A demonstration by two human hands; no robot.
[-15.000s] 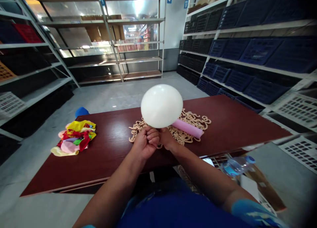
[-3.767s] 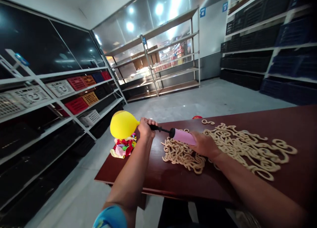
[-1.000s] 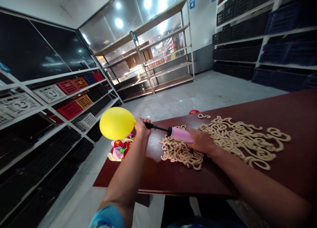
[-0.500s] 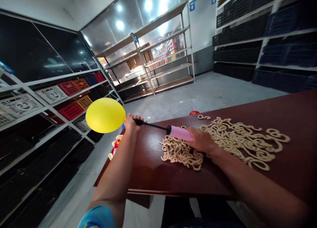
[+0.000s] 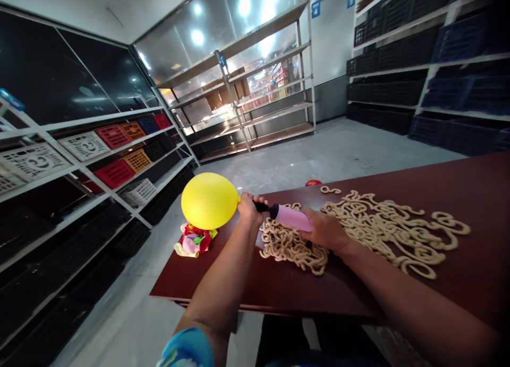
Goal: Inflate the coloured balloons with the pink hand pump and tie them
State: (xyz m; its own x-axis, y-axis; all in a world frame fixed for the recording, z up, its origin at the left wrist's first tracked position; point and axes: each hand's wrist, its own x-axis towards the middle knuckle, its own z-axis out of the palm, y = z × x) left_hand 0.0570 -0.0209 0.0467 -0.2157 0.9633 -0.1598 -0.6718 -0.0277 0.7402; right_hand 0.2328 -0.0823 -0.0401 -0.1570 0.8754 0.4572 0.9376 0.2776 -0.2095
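Note:
A yellow balloon [image 5: 209,201], partly blown up, points its neck at my left hand [image 5: 251,207]. That hand is closed round the balloon's neck and the black nozzle end of a balloon pump [image 5: 294,219]. My right hand [image 5: 325,230] wraps round the pump's pink barrel. Only a short length of black shows between the hands. Beneath the barrel lies a heap of beige, curly, rope-like pieces [image 5: 295,247]. A bigger spread of the same pieces [image 5: 382,226] reaches to the right. Several uninflated balloons [image 5: 195,240] lie in a pile at the table's left end.
The dark red table [image 5: 215,282] ends at the left and front. A red round object [image 5: 313,182] shows just past its far edge. Shelves with coloured crates [image 5: 113,137] stand left, a metal rack [image 5: 239,107] behind, and dark crates [image 5: 382,91] at right.
My left hand has moved right, toward my right hand, bringing the balloon along. The pump's black rod, long before, is now pushed into the barrel. More of the uninflated balloons shows.

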